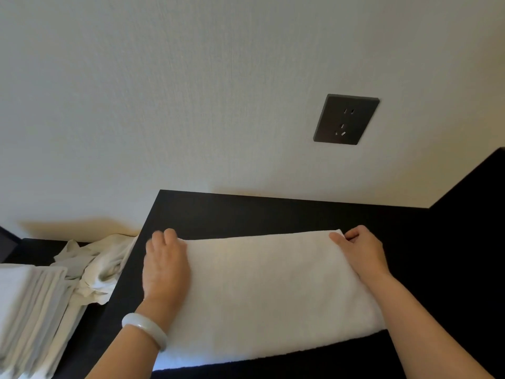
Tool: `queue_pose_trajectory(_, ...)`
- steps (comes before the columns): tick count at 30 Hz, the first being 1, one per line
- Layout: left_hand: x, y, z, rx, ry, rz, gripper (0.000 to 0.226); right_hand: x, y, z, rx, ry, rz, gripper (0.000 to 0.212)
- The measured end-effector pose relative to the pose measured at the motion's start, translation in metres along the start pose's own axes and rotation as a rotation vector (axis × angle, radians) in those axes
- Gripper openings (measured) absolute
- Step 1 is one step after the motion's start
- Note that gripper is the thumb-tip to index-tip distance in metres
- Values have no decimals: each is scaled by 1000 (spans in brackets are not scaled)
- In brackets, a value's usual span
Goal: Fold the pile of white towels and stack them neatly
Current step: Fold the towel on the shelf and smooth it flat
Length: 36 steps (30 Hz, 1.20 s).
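The right hand [360, 248] takes a pinching grip on the far right corner of a white towel [273, 291], while the left hand [165, 265], its grip spread flat, presses the far left corner. The towel lies folded across a black worktop [273, 214]. To the left sit a stack of folded towels [30, 310] and a crumpled pile [101, 263]. A dark socket [345, 119] is set in the wall [191, 77].

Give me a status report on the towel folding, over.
Left hand on towel's left end, grip unclear. Right hand pinches far right corner. Towel flat on dark table. Folded stack, loose pile off left.
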<state>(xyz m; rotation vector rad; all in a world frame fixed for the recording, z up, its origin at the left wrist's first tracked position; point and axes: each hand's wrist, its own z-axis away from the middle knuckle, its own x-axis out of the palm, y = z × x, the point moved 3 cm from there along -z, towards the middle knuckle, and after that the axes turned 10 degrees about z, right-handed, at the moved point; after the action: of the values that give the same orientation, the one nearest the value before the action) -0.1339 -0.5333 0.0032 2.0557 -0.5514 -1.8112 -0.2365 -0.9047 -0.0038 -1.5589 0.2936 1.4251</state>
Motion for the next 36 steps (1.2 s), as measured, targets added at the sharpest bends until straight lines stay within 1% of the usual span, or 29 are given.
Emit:
queue_pose_trajectory(1, 3, 12, 0, 105, 33, -82, 21, 0, -2, 0, 16, -4, 57, 38)
queue_pose_trajectory(2, 11, 30, 3, 237, 53, -74, 31, -1, -4, 1, 36, -10, 102, 41)
queue_pose_trajectory(3, 20, 52, 10, 407, 53, -2, 35, -2, -6, 2, 55, -20, 130, 45)
queue_pose_trajectory(4, 29, 80, 21, 581, -5, 117, 37, -3, -8, 4, 72, -30, 140, 47)
queue_pose_trajectory(5, 39, 109, 34, 725, -142, 208, 39, -4, -9, 6, 82, -38, 133, 49)
queue_pose_trajectory(6, 52, 134, 47, 816, -315, 232, 43, -6, -9, 8, 88, -38, 113, 49)
queue_pose_trajectory(7, 67, 151, 58, 861, -490, 208, 47, -9, -7, 11, 95, -33, 91, 48)
queue_pose_trajectory(8, 81, 162, 65, 869, -638, 137, 51, -12, -4, 15, 106, -31, 63, 46)
queue_pose_trajectory(9, 91, 167, 70, 886, -712, 60, 54, -16, 1, 19, 123, -39, 29, 41)
queue_pose_trajectory(11, 105, 166, 71, 936, -695, -38, 59, -24, 15, 30, 168, -94, -51, 28)
queue_pose_trajectory(13, 112, 162, 69, 956, -660, -63, 62, -30, 33, 42, 189, -220, -87, 19)
queue_pose_trajectory(16, 114, 160, 71, 956, -657, -69, 58, -36, 57, 63, 169, -387, -120, 31)
queue_pose_trajectory(20, 111, 163, 72, 936, -666, -94, 57, -39, 65, 80, 98, -434, -91, 31)
queue_pose_trajectory(23, 110, 163, 72, 940, -659, -109, 57, -34, 65, 80, 104, -355, -40, 26)
queue_pose_trajectory(25, 111, 163, 72, 939, -652, -113, 57, -31, 64, 80, 149, -270, 118, 18)
queue_pose_trajectory(28, 112, 163, 73, 942, -655, -116, 58, -28, 64, 83, 231, -182, 252, 25)
queue_pose_trajectory(31, 113, 162, 72, 951, -651, -109, 58, -38, 55, 84, 200, -123, 402, 29)
queue_pose_trajectory(33, 113, 162, 73, 956, -635, -101, 58, -47, 42, 85, 74, 57, 474, 26)
queue_pose_trajectory(34, 114, 162, 73, 962, -628, -96, 58, -48, 33, 86, -37, 156, 442, 27)
queue_pose_trajectory(35, 114, 162, 74, 966, -627, -83, 59, -45, 24, 86, -157, 197, 374, 31)
queue_pose_trajectory(36, 114, 162, 75, 960, -629, -58, 60, -37, 16, 85, -271, 154, 306, 38)
